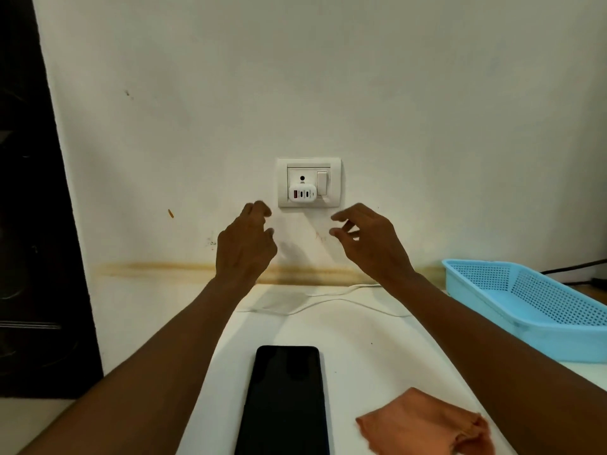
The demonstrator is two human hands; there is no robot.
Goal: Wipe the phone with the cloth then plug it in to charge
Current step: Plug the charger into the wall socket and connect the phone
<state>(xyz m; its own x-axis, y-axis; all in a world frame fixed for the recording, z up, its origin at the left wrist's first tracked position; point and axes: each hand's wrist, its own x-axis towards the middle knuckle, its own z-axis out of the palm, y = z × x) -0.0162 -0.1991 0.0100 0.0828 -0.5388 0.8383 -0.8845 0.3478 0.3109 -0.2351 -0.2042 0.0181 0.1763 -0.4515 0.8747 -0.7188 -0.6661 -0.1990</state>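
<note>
A black phone (285, 400) lies screen up on the white table, near the bottom centre. An orange cloth (423, 425) lies crumpled to its right. A white charger adapter (302, 193) sits plugged into the wall socket plate (308, 165), beside a switch. A white cable (328, 303) lies loose on the table by the wall. My left hand (244, 246) and my right hand (369, 241) are both raised just below the socket, fingers loosely curled and apart, holding nothing.
A light blue perforated plastic basket (532, 303) stands at the right by the wall. A tall black speaker (29, 224) fills the left edge. Dark cables (574, 267) run behind the basket.
</note>
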